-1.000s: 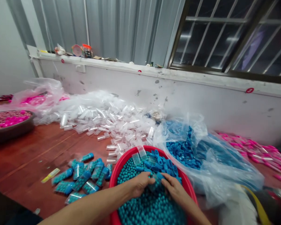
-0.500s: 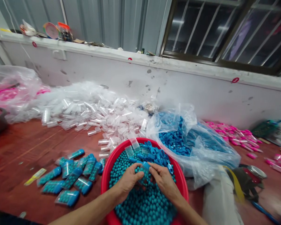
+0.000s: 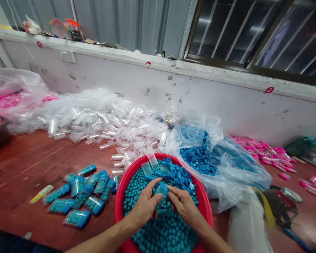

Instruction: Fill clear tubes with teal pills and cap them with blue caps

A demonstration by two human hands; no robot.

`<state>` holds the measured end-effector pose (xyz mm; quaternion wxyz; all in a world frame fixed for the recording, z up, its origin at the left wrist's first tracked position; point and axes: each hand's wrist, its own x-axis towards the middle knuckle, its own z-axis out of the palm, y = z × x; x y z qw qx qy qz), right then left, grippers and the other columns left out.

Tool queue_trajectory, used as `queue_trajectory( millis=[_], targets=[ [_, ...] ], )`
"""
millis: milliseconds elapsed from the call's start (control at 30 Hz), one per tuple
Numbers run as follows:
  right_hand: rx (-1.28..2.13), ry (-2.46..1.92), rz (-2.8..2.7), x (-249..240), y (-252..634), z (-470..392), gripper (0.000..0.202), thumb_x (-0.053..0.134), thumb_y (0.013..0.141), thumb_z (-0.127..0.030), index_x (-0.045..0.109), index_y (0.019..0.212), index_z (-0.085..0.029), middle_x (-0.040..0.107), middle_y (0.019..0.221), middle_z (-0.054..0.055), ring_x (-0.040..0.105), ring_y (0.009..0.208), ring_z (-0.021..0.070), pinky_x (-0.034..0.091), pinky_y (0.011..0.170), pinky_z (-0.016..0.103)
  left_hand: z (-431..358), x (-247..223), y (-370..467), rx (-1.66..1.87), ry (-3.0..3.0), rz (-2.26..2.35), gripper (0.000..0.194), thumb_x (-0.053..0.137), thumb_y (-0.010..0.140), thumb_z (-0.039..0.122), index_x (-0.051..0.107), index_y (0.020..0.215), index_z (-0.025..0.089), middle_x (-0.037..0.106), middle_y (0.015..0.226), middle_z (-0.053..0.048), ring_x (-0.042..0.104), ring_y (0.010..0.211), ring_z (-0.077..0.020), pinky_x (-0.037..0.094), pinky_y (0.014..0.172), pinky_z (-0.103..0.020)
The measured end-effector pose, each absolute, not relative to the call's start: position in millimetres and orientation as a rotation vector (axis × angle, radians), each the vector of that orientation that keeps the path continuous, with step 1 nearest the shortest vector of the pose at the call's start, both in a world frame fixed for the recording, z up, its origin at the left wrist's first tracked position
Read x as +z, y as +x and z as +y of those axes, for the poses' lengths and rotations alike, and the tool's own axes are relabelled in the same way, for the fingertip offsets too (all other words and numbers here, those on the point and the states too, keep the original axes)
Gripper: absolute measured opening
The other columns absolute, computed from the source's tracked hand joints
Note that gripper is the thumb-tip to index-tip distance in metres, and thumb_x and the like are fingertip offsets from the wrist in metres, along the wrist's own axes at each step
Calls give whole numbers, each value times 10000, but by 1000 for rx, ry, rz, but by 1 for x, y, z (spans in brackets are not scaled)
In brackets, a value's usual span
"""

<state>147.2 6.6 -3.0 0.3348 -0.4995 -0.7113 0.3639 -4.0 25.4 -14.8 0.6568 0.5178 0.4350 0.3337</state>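
A red basin (image 3: 120, 196) full of teal beads (image 3: 160, 232) stands at the bottom middle. Above the beads, my left hand (image 3: 145, 202) has its fingers and thumb around a small clear container with a blue cap (image 3: 162, 189). The fingertips of my right hand (image 3: 183, 203) pinch the cap's right side. Loose blue caps (image 3: 177, 174) and a few clear empty containers (image 3: 146, 168) lie on the beads at the basin's far side. Several bead-filled containers with blue caps (image 3: 76, 218) lie on the table left of the basin.
Behind the basin is a heap of clear containers (image 3: 105, 116). A plastic bag of blue caps (image 3: 197, 160) sits at its back right. Pink pieces (image 3: 265, 151) lie farther right. A white sack (image 3: 246, 225) and a yellow strap (image 3: 268, 211) are beside the basin.
The view has shifted slightly. My left index finger has risen and stretched toward the cap of the container, which both hands still hold.
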Motion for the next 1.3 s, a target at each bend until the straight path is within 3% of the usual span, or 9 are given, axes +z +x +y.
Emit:
queue_trajectory(
  millis=[367, 467, 600, 767, 900, 1000, 1100, 1200, 1300],
  targets=[
    [1038, -1315, -1847, -12, 151, 3, 345, 360, 875, -340, 598, 1083, -203, 482, 562, -21, 423, 497, 121, 389, 486, 229, 23, -12, 0, 837, 1259, 1082, 284, 459, 708, 211, 546, 975, 168, 529, 668, 36, 431, 490, -73, 388, 497, -195],
    [1082, -1294, -1872, -10, 161, 10, 267, 490, 802, -341, 657, 976, -225, 555, 706, 11, 506, 651, 152, 440, 614, 264, 24, -14, -2, 769, 1262, 1070, 251, 446, 721, 218, 521, 957, 176, 462, 579, 67, 382, 393, -53, 348, 406, -177],
    [1356, -1375, -1623, -8, 167, 21, 339, 624, 652, -291, 644, 976, -193, 531, 653, -23, 492, 534, 120, 427, 484, 236, 23, -15, -9, 681, 1294, 952, 257, 440, 731, 239, 470, 983, 196, 367, 515, 99, 314, 315, -45, 286, 304, -154],
    [1162, -1453, -1318, -6, 155, 20, 450, 627, 625, -299, 570, 1048, -156, 585, 786, 6, 507, 515, 114, 453, 454, 243, 19, -11, -10, 711, 1342, 924, 260, 400, 779, 261, 408, 1031, 198, 394, 565, 87, 334, 352, -46, 291, 323, -151],
    [1088, -1435, -1542, -3, 146, 10, 524, 554, 725, -279, 454, 1227, -168, 580, 1075, 64, 578, 834, 186, 473, 772, 334, 17, -11, -5, 757, 1373, 933, 337, 418, 787, 263, 400, 1116, 193, 400, 598, 71, 353, 411, -54, 283, 370, -160],
    [1098, -1419, -1788, -6, 139, 1, 904, 675, 627, -254, 176, 1375, -165, 341, 1360, 105, 352, 1213, 254, 311, 989, 388, 16, -14, -1, 821, 1318, 959, 381, 447, 759, 215, 419, 1136, 167, 370, 570, 73, 343, 458, -69, 295, 420, -173],
    [925, -1417, -1964, -14, 132, -4, 1163, 759, 506, -221, 5, 1390, -170, 154, 1433, 130, 147, 1303, 276, 225, 1033, 408, 16, -17, 0, 889, 1260, 918, 421, 463, 747, 204, 419, 1163, 157, 495, 682, 30, 443, 584, -98, 390, 572, -206],
    [746, -1460, -2044, -17, 127, -4, 1101, 679, 584, -191, -82, 1381, -192, 271, 1375, 149, 361, 1206, 274, 355, 947, 411, 17, -19, 1, 931, 1270, 806, 345, 474, 743, 195, 484, 1086, 166, 569, 897, -17, 507, 806, -134, 390, 812, -253],
    [649, -1533, -2138, -12, 124, -4, 1054, 625, 600, -209, -80, 1382, -149, 452, 1211, 165, 557, 952, 273, 464, 784, 408, 16, -18, 3, 949, 1288, 824, 251, 463, 753, 206, 520, 994, 167, 582, 883, -14, 520, 828, -147, 391, 821, -261]
  ],
)
